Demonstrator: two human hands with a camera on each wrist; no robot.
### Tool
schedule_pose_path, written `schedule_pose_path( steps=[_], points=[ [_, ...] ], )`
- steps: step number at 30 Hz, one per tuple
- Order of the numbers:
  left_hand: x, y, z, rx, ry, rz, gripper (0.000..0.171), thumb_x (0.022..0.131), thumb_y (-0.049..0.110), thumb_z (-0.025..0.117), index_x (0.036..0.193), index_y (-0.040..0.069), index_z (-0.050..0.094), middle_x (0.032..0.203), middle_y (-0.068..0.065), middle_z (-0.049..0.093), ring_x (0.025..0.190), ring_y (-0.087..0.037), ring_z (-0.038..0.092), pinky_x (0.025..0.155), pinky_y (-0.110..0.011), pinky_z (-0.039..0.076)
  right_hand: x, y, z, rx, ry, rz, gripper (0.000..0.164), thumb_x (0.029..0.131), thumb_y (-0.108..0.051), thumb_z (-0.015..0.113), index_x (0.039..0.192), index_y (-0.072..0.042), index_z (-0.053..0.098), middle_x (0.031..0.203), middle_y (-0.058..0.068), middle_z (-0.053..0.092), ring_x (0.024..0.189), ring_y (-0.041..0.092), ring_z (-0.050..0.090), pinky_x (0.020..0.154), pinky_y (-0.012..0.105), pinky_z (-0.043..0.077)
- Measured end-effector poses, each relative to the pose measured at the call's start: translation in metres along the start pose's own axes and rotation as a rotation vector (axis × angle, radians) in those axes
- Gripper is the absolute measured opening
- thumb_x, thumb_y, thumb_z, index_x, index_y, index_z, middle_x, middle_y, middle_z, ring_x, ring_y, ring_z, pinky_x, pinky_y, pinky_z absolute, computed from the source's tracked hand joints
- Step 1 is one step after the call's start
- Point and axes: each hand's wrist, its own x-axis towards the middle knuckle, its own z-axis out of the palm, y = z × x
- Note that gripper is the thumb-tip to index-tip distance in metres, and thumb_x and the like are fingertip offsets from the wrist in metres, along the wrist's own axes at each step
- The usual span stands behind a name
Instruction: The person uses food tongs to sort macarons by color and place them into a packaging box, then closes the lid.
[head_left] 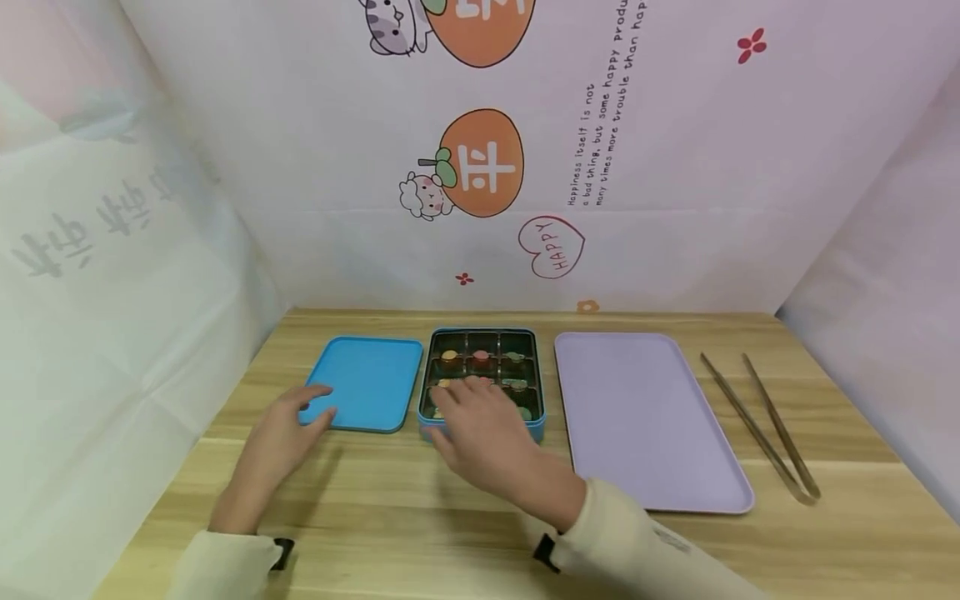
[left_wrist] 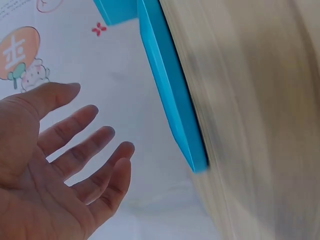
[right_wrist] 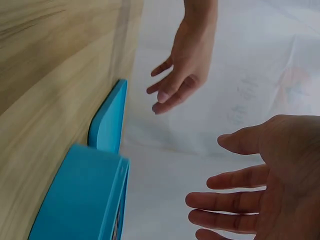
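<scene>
My left hand (head_left: 276, 437) hovers at the near left corner of a flat blue lid (head_left: 367, 383). Its fingers are loosely spread with nothing between them, and the left wrist view shows them apart from the lid. Over the front of a blue box (head_left: 542, 429) is my right hand (head_left: 487, 433), fingers relaxed and holding nothing in the right wrist view. Inside the box a dark divided insert carries small coloured pieces, among them a yellow one (head_left: 449, 356), a pink one (head_left: 481, 356) and a green one (head_left: 514, 357). The hand hides part of the front compartments.
To the right of the box lies a lilac tray (head_left: 645, 417). Beyond it, long metal tongs (head_left: 757, 429) rest on the wooden table (head_left: 390, 500), their tips toward the back. A printed white cloth (head_left: 337, 167) hangs behind the table and along both sides.
</scene>
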Motion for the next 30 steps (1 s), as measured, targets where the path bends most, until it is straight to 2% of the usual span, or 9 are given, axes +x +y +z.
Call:
schedule_pose_path(
  steps=[5, 9, 14, 19, 23, 28, 30],
  points=[
    [0.001, -0.019, -0.012, 0.037, -0.019, -0.031, 0.045, 0.102, 0.021, 0.068, 0.139, -0.004, 0.062, 0.149, -0.034, 0.052, 0.137, -0.056, 0.048, 0.108, -0.069, 0.043, 0.029, -0.024, 0.013, -0.075, -0.094, -0.083, 0.035, 0.109, -0.035, 0.058, 0.133, -0.012, 0.068, 0.124, 0.006, 0.072, 0.116, 0.022, 0.066, 0.098, 0.037, 0.057],
    [0.004, -0.03, -0.017, 0.043, -0.023, -0.041, 0.044, 0.102, 0.021, 0.069, 0.137, -0.005, 0.063, 0.148, -0.034, 0.052, 0.137, -0.058, 0.047, 0.106, -0.07, 0.043, 0.05, -0.033, 0.024, -0.124, -0.133, -0.098, 0.035, 0.108, -0.036, 0.06, 0.133, -0.014, 0.069, 0.125, 0.005, 0.072, 0.117, 0.02, 0.066, 0.097, 0.033, 0.058],
    [0.009, -0.04, -0.019, 0.033, -0.033, -0.042, 0.042, 0.102, 0.019, 0.069, 0.136, -0.005, 0.063, 0.148, -0.035, 0.052, 0.136, -0.058, 0.047, 0.105, -0.07, 0.044, 0.075, -0.038, 0.038, -0.171, -0.195, -0.078, 0.035, 0.109, -0.036, 0.057, 0.134, -0.016, 0.068, 0.127, 0.003, 0.073, 0.121, 0.02, 0.066, 0.104, 0.033, 0.055],
    [0.014, -0.05, -0.019, 0.018, -0.052, -0.066, 0.042, 0.103, 0.02, 0.067, 0.137, -0.004, 0.063, 0.148, -0.035, 0.052, 0.132, -0.059, 0.051, 0.101, -0.069, 0.048, 0.099, -0.04, 0.054, -0.165, -0.331, -0.03, 0.035, 0.111, -0.035, 0.052, 0.138, -0.017, 0.066, 0.129, 0.002, 0.072, 0.125, 0.021, 0.063, 0.112, 0.034, 0.049],
    [0.018, -0.058, -0.015, -0.003, -0.061, -0.092, 0.039, 0.104, 0.021, 0.065, 0.136, -0.001, 0.064, 0.149, -0.034, 0.052, 0.128, -0.059, 0.055, 0.096, -0.067, 0.052, 0.115, -0.038, 0.067, -0.162, -0.401, 0.001, 0.034, 0.108, -0.033, 0.057, 0.136, -0.018, 0.067, 0.129, 0.001, 0.073, 0.132, 0.025, 0.06, 0.121, 0.04, 0.04],
    [0.023, -0.066, -0.011, -0.046, -0.096, -0.145, 0.039, 0.105, 0.021, 0.062, 0.138, 0.001, 0.063, 0.154, -0.034, 0.046, 0.133, -0.06, 0.051, 0.099, -0.067, 0.051, 0.127, -0.032, 0.079, -0.188, -0.463, 0.028, 0.036, 0.108, -0.027, 0.058, 0.142, -0.019, 0.066, 0.138, 0.001, 0.069, 0.144, 0.031, 0.052, 0.13, 0.046, 0.025],
    [0.024, -0.068, -0.01, -0.039, -0.11, -0.157, 0.039, 0.106, 0.02, 0.062, 0.139, 0.001, 0.063, 0.155, -0.035, 0.044, 0.135, -0.059, 0.049, 0.102, -0.068, 0.048, 0.13, -0.03, 0.081, -0.2, -0.475, 0.027, 0.032, 0.108, -0.026, 0.057, 0.137, -0.018, 0.069, 0.133, 0.002, 0.071, 0.144, 0.032, 0.053, 0.131, 0.048, 0.023]
  ],
)
